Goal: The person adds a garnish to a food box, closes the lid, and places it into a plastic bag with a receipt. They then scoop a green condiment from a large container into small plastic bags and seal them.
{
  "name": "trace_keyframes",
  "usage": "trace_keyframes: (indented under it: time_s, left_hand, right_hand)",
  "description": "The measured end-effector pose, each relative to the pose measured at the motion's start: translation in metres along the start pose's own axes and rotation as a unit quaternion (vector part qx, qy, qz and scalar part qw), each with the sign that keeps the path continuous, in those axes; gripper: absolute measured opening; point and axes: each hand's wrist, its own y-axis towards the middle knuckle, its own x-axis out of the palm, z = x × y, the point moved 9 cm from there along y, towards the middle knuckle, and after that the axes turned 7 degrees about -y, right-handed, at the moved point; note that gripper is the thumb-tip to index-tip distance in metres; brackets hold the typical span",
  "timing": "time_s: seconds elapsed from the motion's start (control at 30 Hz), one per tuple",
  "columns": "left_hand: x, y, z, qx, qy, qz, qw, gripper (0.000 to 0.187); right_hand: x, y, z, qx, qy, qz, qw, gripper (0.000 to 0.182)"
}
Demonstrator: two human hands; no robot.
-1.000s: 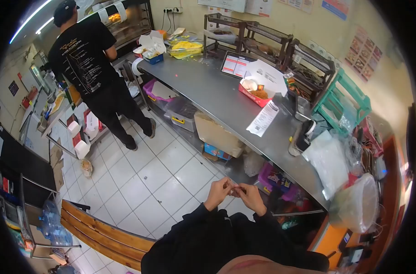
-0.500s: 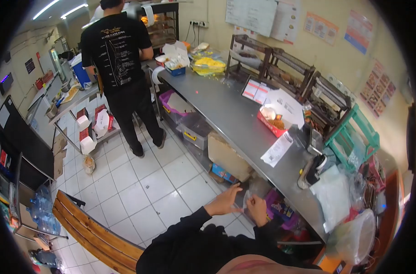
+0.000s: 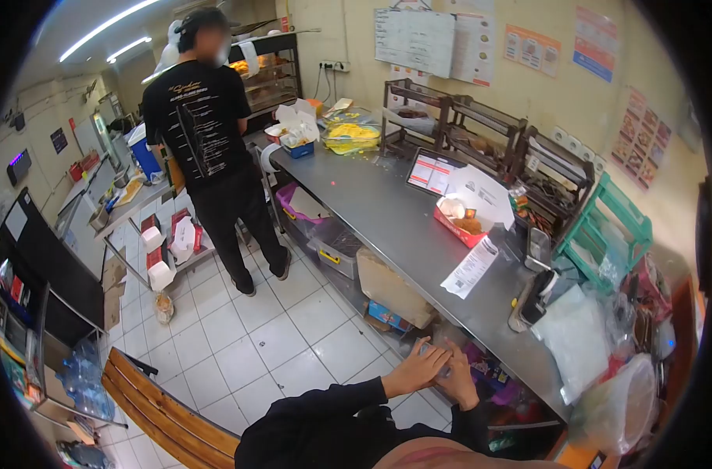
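Note:
In front of my body, beside the edge of the steel counter (image 3: 356,184), my two hands are close together. My left hand (image 3: 415,369) has its fingers curled over toward the right one. My right hand (image 3: 459,381) is closed with its fingertips raised. Between them shows a little thin clear plastic (image 3: 446,370), mostly hidden by the fingers; its exact kind cannot be made out. On the counter beyond lie a long printed receipt (image 3: 470,268) and an open red-and-white food box (image 3: 459,227) with fried food and a white cup inside.
A co-worker (image 3: 203,117) in black stands at the counter's far end. Yellow food in a clear container (image 3: 352,139), dark racks (image 3: 489,133), a tablet (image 3: 432,172) and a green crate (image 3: 606,230) are on the counter. A wooden bench (image 3: 164,410) stands left.
My hands have come together, the left closing over toward the right, covering most of the clear plastic that showed between them. The view has shifted slightly. The co-worker's head has turned to the right.

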Motion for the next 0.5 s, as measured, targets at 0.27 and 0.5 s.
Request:
trace_keyframes:
  time_s: [0.27, 0.5]
  left_hand:
    - [0.072, 0.055, 0.07, 0.094, -0.028, -0.056, 0.994, 0.059]
    - [0.125, 0.161, 0.117, -0.16, -0.525, -0.169, 0.819, 0.025]
  right_hand:
    - [-0.066, -0.08, 0.077, -0.053, -0.013, 0.065, 0.996, 0.034]
    - [-0.402, -0.394, 0.116, 0.377, -0.52, 0.501, 0.58, 0.038]
